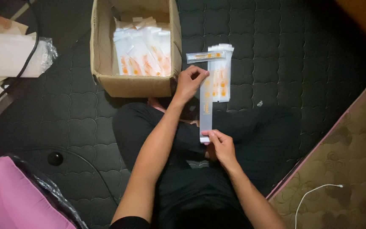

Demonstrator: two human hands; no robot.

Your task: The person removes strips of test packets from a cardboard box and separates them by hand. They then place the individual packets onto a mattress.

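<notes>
Translucent plastic is what both hands are busy with: a long, narrow clear sleeve with orange print and a white end (206, 111), held stretched lengthwise between them. The left hand (190, 82) pinches the far end with thumb and fingertips, just beside the near right corner of the open brown cardboard box (106, 59), while the right hand (222, 146) grasps the near end over the person's lap. Taking it at both ends keeps the limp strip taut and flat, probably so it can be handled without curling.

Inside the box, more clear orange-printed sleeves (142, 53) lean in a row against the back, upright enough to be picked one at a time. To the right of the box, a small flat stack of the same sleeves (222, 74) lies on the dark quilted mattress (276, 51), with one single sleeve (205, 56) laid crosswise on its far end; whether that one is sealed or open cannot be told from this view.

Left of the box sit white plastic-wrapped bundles (18, 55) and a black cable (22, 63). Well below and left of the box lies a pink cushion in clear wrap (13, 195). Far to the right of the box, a patterned beige mattress (344, 161) carries a thin white cable (314, 193).
</notes>
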